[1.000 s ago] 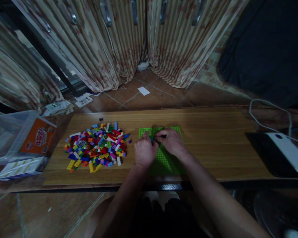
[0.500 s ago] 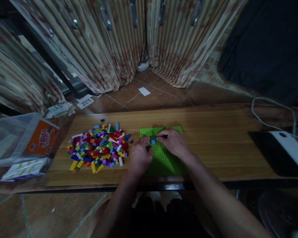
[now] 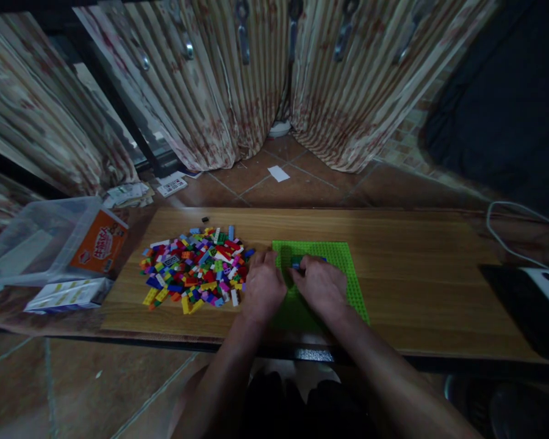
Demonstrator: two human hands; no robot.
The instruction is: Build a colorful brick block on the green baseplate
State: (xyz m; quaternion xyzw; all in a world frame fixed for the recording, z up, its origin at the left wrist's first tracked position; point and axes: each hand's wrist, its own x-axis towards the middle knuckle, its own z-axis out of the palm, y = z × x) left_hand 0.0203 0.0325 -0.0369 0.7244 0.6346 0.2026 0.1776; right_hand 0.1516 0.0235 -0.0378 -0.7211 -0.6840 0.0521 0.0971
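A green studded baseplate (image 3: pixel 355 296) lies flat on the wooden board. Over its upper middle is my right hand (image 3: pixel 322 281), its fingers bent and closed down around small building bricks (image 3: pixel 296 265). Bits of blue and dark green show beside the fingertips; the hand covers the rest. My left hand (image 3: pixel 263 286) is at the baseplate's left edge with its fingers curled downward. What is under those fingers, if anything, is hidden. Just left of this hand spreads a heap of mixed coloured bricks (image 3: pixel 196 265).
A small black brick (image 3: pixel 205 219) lies apart behind the heap. To the left stand a clear plastic bin (image 3: pixel 50 244) with an orange label and a white box (image 3: pixel 68 295). On the right are a black-and-white flat object (image 3: pixel 531 305) and a white cable (image 3: pixel 496 241).
The view has shifted, so everything sits further right. My left hand has drawn away from the bricks to the baseplate's left edge. My right hand now covers most of the small bricks.
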